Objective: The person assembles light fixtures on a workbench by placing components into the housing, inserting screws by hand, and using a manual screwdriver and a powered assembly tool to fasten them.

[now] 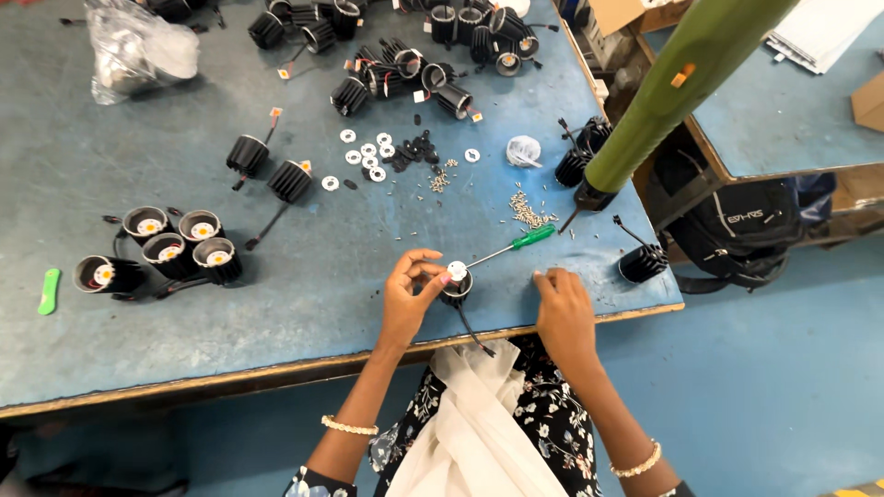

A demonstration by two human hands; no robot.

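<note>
A small black finned cylindrical lamp housing stands upright near the front edge of the blue worktable, its open top facing up. A thin black wire trails from it toward 5 o'clock, past the table edge. A small white round disc sits at its top rim, at 12 o'clock. A screwdriver with a green handle lies flat at 2 o'clock from the housing, its metal tip pointing at the disc, handle farthest away.

A worn blue table carries black finned lamp housings near its left edge, white washers and loose screws mid-table, a green-handled screwdriver toward the front edge, and a plastic bag at the back.
</note>
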